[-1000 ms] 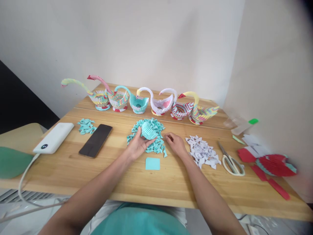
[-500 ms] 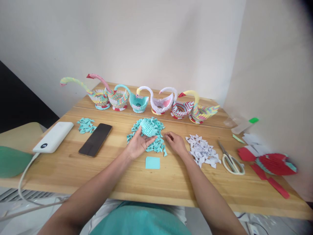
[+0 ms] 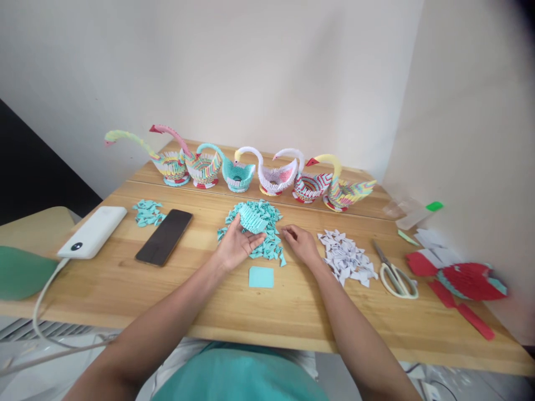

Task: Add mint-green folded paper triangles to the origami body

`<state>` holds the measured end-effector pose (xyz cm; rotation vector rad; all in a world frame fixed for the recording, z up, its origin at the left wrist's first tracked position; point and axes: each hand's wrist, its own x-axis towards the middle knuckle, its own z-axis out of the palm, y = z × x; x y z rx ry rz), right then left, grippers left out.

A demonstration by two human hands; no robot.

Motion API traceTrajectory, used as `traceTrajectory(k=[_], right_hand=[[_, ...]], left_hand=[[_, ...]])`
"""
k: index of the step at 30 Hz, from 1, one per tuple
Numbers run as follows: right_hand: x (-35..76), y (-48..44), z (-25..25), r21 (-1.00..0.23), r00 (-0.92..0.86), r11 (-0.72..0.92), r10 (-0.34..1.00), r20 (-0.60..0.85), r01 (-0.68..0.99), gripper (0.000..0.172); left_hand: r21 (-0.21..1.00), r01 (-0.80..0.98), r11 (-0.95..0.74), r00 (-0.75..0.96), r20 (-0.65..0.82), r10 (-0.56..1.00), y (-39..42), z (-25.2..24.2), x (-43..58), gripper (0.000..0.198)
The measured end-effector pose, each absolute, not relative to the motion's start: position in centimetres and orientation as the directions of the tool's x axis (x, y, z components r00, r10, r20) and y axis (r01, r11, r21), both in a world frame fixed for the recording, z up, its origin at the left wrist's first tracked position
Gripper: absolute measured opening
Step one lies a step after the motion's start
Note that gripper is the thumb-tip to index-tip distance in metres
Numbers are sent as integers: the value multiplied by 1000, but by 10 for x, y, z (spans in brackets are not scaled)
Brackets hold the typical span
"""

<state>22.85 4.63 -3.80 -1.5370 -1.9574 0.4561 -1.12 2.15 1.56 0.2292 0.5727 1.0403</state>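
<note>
A folded turquoise paper form (image 3: 253, 218) is grasped by the left hand (image 3: 236, 246), its thumb raised against one side and its fingers loosely spread beneath. The form is held over the pile of turquoise pieces (image 3: 271, 249) on the bench (image 3: 221, 312). The right hand (image 3: 300, 245) is half curled beside that pile, thumb and fingers drawn together; whether anything is pinched there cannot be told.
</note>
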Motion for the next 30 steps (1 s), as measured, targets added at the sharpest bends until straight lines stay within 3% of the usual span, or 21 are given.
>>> traceTrajectory(k=[14, 30], right_hand=[[228, 45, -36, -606, -149, 266, 960, 237, 750, 25], [228, 44, -33, -580, -184, 288, 955, 233, 762, 24]], left_hand=[[454, -724, 519, 426, -298, 855, 24, 8, -12, 60], [471, -718, 513, 428, -281, 859, 23, 8, -12, 63]])
